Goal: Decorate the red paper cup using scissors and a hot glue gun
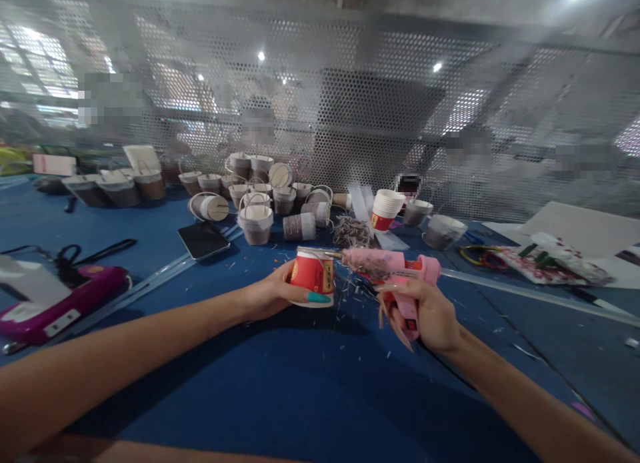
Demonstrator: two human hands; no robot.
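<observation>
My left hand point(273, 291) is closed round a red paper cup point(311, 276), holding it upside down just above the blue table point(280, 383). My right hand point(425, 313) grips a pink glue gun point(400, 276). The gun's nozzle points left and touches the cup's upper rim. Thin glue strands hang between the gun and the cup.
Many small paper-cup baskets point(256, 221) crowd the far side of the table, with a stack of white cups point(386, 209). A phone point(203, 239) lies flat nearby. A magenta device point(60, 299) sits at the left. Scissors point(70, 255), white sheets point(575, 226) and a perforated metal screen point(350, 116) stand behind.
</observation>
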